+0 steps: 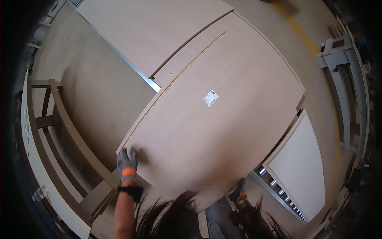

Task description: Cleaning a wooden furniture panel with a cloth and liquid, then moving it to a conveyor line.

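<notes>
A large pale wooden panel spreads out in front of me, with a white label near its middle and a yellowish raw strip running beside its left edge. At its near left corner my left hand, in a grey glove with an orange cuff, is closed on the edge. My right hand, in a dark glove, is at the panel's near right edge, closed against it; shadow and the panel hide part of its fingers. Under the panel, part of another board shows along the left.
Another pale board lies beyond on a metal-edged support. A roller conveyor with a white panel on it stands at the right. Wooden frames stand at the left and far right. A yellow line marks the floor.
</notes>
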A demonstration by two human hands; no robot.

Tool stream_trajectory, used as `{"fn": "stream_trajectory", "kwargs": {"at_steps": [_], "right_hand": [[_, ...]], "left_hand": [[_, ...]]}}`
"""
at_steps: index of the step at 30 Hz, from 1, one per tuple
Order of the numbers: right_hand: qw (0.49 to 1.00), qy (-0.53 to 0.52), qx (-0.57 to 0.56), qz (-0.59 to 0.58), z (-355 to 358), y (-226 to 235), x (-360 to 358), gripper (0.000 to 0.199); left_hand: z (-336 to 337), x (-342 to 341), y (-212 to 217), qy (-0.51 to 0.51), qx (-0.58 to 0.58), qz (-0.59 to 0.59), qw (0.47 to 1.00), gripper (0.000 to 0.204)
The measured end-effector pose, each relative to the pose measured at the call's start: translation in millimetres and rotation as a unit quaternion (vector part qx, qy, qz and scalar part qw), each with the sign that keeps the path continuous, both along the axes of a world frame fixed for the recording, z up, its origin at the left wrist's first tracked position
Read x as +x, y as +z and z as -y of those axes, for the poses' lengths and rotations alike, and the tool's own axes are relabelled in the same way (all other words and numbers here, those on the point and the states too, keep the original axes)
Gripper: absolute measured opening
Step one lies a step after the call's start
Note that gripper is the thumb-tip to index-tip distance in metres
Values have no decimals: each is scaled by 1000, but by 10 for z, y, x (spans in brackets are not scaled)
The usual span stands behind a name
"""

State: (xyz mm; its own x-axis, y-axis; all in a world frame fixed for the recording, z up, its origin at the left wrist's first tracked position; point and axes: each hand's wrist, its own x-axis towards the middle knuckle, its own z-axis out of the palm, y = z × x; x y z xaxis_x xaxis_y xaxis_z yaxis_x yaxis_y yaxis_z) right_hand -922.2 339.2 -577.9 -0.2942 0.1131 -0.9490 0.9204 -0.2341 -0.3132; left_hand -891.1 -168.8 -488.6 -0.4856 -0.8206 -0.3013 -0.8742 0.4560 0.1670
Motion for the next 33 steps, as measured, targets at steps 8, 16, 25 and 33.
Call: {"fn": "stream_trajectory", "kwargs": {"at_steps": [8, 16, 25, 33], "right_hand": [[979, -77, -186, -8, 43, -19, -139, 60], [992, -80, -96, -11, -156, 162, -984, 45], [996, -13, -76, -36, 4, 19, -888, 40], [994, 105, -19, -29, -241, 285, -278, 36]], "left_hand": [[737, -1064, -533, -22, 197, 35, 979, 77], [687, -1132, -533, 15, 221, 18, 975, 64], [217, -821, 867, 72, -29, -167, 983, 46], [-431, -309, 2418, -147, -268, -190, 933, 16]]}}
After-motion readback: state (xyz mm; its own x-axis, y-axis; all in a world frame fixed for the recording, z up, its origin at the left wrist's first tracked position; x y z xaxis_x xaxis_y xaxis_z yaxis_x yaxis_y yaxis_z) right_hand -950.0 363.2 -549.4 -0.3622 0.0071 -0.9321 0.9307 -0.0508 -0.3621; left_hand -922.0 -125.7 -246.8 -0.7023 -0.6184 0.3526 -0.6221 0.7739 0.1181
